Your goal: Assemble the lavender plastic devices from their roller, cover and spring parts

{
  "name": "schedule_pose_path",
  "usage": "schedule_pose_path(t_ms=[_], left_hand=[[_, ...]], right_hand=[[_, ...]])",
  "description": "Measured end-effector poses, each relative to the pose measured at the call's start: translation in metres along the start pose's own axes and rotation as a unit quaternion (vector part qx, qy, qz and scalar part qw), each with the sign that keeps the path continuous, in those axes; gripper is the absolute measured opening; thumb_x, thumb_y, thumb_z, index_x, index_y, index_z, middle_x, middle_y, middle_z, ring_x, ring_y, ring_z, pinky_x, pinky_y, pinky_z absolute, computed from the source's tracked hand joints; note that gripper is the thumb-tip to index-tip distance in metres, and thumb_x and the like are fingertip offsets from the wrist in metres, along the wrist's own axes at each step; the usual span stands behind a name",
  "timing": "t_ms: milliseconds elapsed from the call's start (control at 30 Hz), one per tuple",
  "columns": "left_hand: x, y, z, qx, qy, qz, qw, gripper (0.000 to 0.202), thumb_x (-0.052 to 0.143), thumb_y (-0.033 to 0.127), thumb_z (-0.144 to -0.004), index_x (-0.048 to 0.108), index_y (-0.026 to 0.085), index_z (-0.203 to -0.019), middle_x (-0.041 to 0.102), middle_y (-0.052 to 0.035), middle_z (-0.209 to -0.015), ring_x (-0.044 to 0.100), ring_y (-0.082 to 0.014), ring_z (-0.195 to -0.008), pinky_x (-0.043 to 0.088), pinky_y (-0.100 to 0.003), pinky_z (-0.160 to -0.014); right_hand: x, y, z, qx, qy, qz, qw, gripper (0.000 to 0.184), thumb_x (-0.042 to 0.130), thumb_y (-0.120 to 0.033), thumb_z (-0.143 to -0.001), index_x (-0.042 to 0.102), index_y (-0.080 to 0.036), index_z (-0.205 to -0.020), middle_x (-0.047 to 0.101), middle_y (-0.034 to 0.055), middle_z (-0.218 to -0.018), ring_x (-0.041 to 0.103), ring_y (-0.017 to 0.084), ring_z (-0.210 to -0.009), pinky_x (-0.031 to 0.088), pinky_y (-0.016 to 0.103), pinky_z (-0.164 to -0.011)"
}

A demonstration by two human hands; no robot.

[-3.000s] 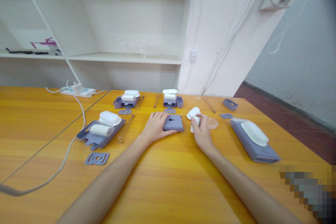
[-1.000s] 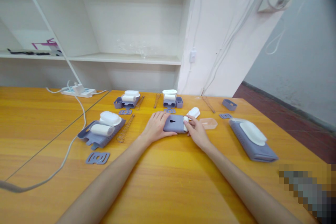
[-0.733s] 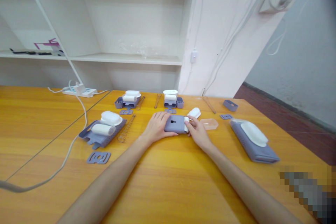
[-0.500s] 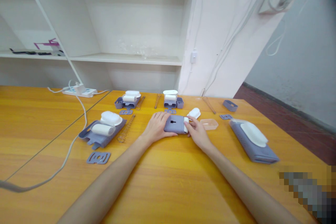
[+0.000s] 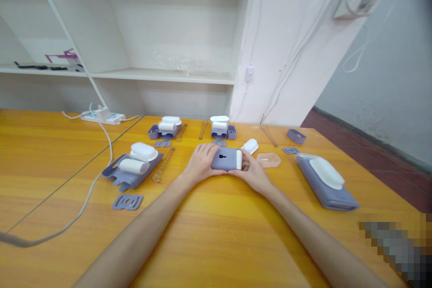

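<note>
A grey-purple plastic housing (image 5: 228, 161) with a small black mark lies between my hands at mid-table. My left hand (image 5: 200, 163) is wrapped round its left end, thumb along the near edge. From the right end pokes a white plastic piece (image 5: 239, 160), mostly inside the housing. My right hand (image 5: 254, 173) curls about this end, with the thumb on the near corner; its fingertips are partly hidden. Just behind the right hand lies a white oval lid (image 5: 250, 146). A clear shallow tray (image 5: 269, 159) sits to its right.
Disassembled grey-and-white sets lie at left (image 5: 133, 168), back left (image 5: 167, 128) and back centre (image 5: 219, 128), with springs (image 5: 163, 166) and slotted plates (image 5: 127, 202). At right are a larger grey housing (image 5: 326, 184) and small cup (image 5: 296, 136). A cable (image 5: 88, 195) crosses the left side.
My right hand has shifted from gripping the white piece from above to the housing's right end, its thumb now at the near corner. The left hand stays put.
</note>
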State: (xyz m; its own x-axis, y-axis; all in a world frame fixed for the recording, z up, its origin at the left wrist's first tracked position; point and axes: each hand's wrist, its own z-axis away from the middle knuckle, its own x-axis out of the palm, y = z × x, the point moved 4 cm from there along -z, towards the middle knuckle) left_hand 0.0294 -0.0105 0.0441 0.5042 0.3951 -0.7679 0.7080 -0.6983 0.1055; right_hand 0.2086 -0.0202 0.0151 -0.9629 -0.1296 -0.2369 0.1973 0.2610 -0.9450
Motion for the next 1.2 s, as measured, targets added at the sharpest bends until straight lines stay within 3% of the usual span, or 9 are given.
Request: schedule_pose_path(t_ms=[367,500,667,733,800,900,1000,1100,1200], left_hand=[[-0.002,0.002,0.001,0.027,0.014,-0.001,1.000,0.069,0.060,0.061,-0.067,0.044,0.018,-0.118,0.054,-0.0148,-0.116,0.050,-0.0297,-0.107,0.039,-0.044,-0.087],[-0.002,0.003,0.001,0.034,0.020,-0.002,0.999,0.068,0.059,0.062,-0.068,0.043,0.018,-0.117,0.054,-0.0147,-0.116,0.049,-0.0297,-0.107,0.038,-0.044,-0.089],[-0.005,-0.004,0.001,-0.033,0.068,0.008,0.997,0.070,0.060,0.062,-0.066,0.043,0.017,-0.116,0.056,-0.0127,-0.109,0.051,-0.0281,-0.103,0.039,-0.044,-0.089],[-0.005,-0.006,0.001,-0.054,0.077,0.012,0.995,0.070,0.061,0.063,-0.064,0.043,0.017,-0.115,0.056,-0.0116,-0.106,0.052,-0.0277,-0.100,0.040,-0.043,-0.088],[-0.006,-0.005,0.001,-0.054,0.077,0.020,0.995,0.071,0.062,0.063,-0.063,0.043,0.018,-0.114,0.056,-0.0109,-0.105,0.052,-0.0273,-0.100,0.040,-0.043,-0.088],[-0.007,-0.005,0.002,-0.064,0.088,0.037,0.993,0.071,0.064,0.062,-0.062,0.043,0.018,-0.114,0.056,-0.0103,-0.105,0.052,-0.0267,-0.100,0.041,-0.042,-0.088],[-0.008,-0.007,0.003,-0.095,0.106,0.042,0.989,0.071,0.065,0.061,-0.062,0.042,0.019,-0.114,0.056,-0.0100,-0.104,0.053,-0.0265,-0.097,0.042,-0.042,-0.085],[-0.007,-0.009,0.003,-0.105,0.108,0.038,0.988,0.072,0.065,0.061,-0.062,0.041,0.019,-0.115,0.056,-0.0100,-0.104,0.052,-0.0266,-0.096,0.042,-0.043,-0.084],[-0.007,-0.009,0.003,-0.103,0.105,0.036,0.988,0.072,0.065,0.061,-0.062,0.041,0.019,-0.115,0.055,-0.0097,-0.104,0.052,-0.0268,-0.096,0.042,-0.043,-0.084]], right_hand=[[-0.001,-0.006,0.000,-0.021,-0.006,0.051,0.998,0.060,0.074,-0.027,-0.062,0.048,-0.020,-0.116,0.065,0.0050,-0.099,0.063,0.021,-0.087,0.051,0.037,-0.079],[0.001,-0.005,0.003,-0.036,0.009,0.066,0.997,0.069,0.072,-0.030,-0.064,0.043,-0.020,-0.126,0.063,0.0061,-0.107,0.060,0.022,-0.093,0.048,0.039,-0.084],[0.004,-0.015,0.009,-0.079,0.049,0.159,0.983,0.065,0.060,-0.035,-0.077,0.034,-0.023,-0.135,0.062,0.0054,-0.107,0.059,0.020,-0.086,0.047,0.038,-0.082],[0.003,-0.022,0.013,-0.122,0.073,0.241,0.960,0.051,0.056,-0.037,-0.080,0.046,-0.023,-0.128,0.060,0.0069,-0.110,0.056,0.022,-0.093,0.044,0.039,-0.086],[-0.004,-0.028,0.016,-0.139,0.140,0.339,0.920,0.031,0.051,-0.038,-0.083,0.063,-0.022,-0.106,0.058,0.0083,-0.113,0.049,0.026,-0.104,0.037,0.044,-0.092],[-0.018,-0.031,0.019,-0.113,0.248,0.447,0.852,0.030,0.042,-0.034,-0.087,0.068,-0.020,-0.082,0.056,0.0091,-0.115,0.042,0.029,-0.108,0.030,0.051,-0.093],[-0.029,-0.030,0.021,-0.085,0.312,0.494,0.807,0.028,0.043,-0.034,-0.085,0.064,-0.020,-0.099,0.046,0.0126,-0.125,0.038,0.032,-0.113,0.030,0.053,-0.090],[-0.036,-0.022,0.021,-0.045,0.352,0.523,0.774,0.045,0.049,-0.037,-0.079,0.050,-0.016,-0.120,0.034,0.0185,-0.133,0.029,0.038,-0.121,0.026,0.057,-0.091],[-0.042,-0.009,0.020,-0.005,0.360,0.540,0.760,0.060,0.052,-0.040,-0.075,0.039,-0.015,-0.129,0.027,0.0213,-0.136,0.021,0.041,-0.126,0.021,0.062,-0.093]])
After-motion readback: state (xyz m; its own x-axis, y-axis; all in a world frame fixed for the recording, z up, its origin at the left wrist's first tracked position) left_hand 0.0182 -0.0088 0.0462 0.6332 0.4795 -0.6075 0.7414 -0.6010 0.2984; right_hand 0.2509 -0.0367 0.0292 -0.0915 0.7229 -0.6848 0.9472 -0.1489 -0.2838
